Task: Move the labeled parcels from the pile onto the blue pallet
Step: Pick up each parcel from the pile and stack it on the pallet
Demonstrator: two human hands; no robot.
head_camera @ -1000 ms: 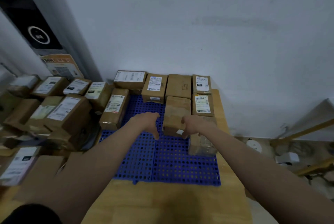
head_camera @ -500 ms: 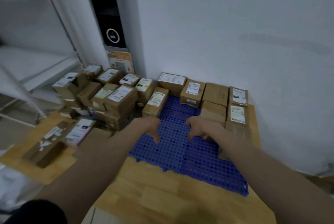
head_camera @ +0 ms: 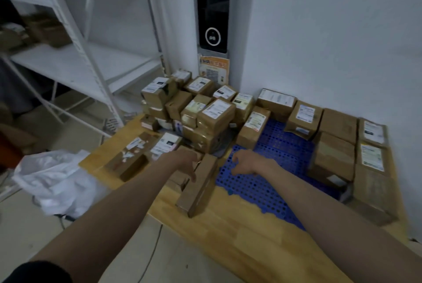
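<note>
A pile of brown labeled parcels is stacked on the wooden table, left of the blue pallet. Several parcels line the pallet's far and right sides, among them a plain brown one. My left hand hovers over a long brown box at the pallet's left edge, fingers spread and pointing down, touching or nearly touching it. My right hand hangs over the bare pallet, fingers loosely apart, holding nothing.
The wooden table ends close to me, with floor beyond. A white plastic bag lies on the floor at left. White metal shelving stands behind it. A dark panel is on the wall.
My view has swung left from the pallet toward the pile. Both hands moved left with it; the left hand now sits over the long brown box.
</note>
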